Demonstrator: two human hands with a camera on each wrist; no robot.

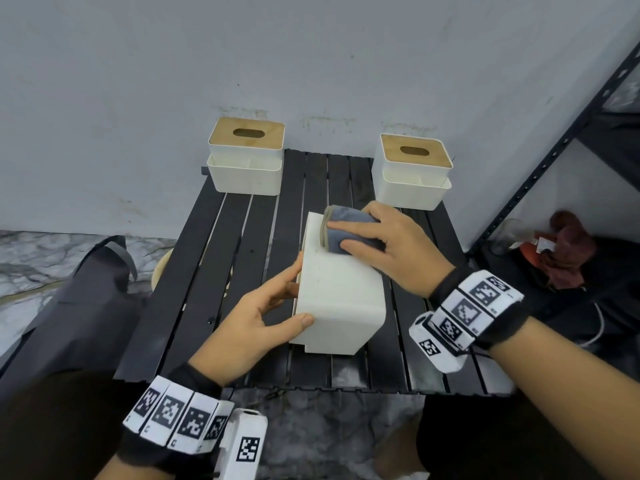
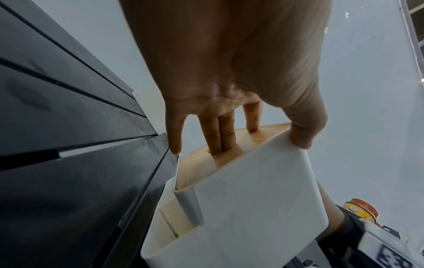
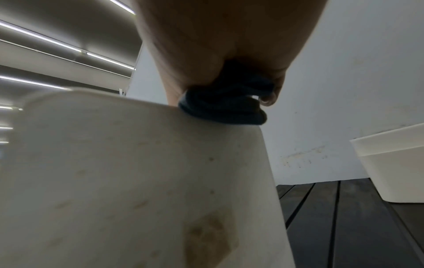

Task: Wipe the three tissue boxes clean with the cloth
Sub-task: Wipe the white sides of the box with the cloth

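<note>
A white tissue box (image 1: pixel 341 289) lies on its side in the middle of the black slatted table (image 1: pixel 207 271). My left hand (image 1: pixel 298 299) grips it: thumb on the near upper corner, fingers on the wooden lid (image 2: pixel 197 166), two of them in the lid's slot. My right hand (image 1: pixel 339 235) holds a folded blue-grey cloth (image 1: pixel 351 213) and presses it on the far end of the box's upper face. In the right wrist view the box (image 3: pixel 137 172) shows brownish stains (image 3: pixel 206 235) below the cloth (image 3: pixel 224 107). Two more wooden-lidded boxes stand upright at the back left (image 1: pixel 246 157) and back right (image 1: pixel 414 171).
A grey wall rises just behind the table. A dark metal shelf rack (image 1: pixel 554 161) stands at the right with a red bundle (image 1: pixel 568 251) on its lower level. A dark bag (image 1: pixel 86 299) lies on the floor at the left.
</note>
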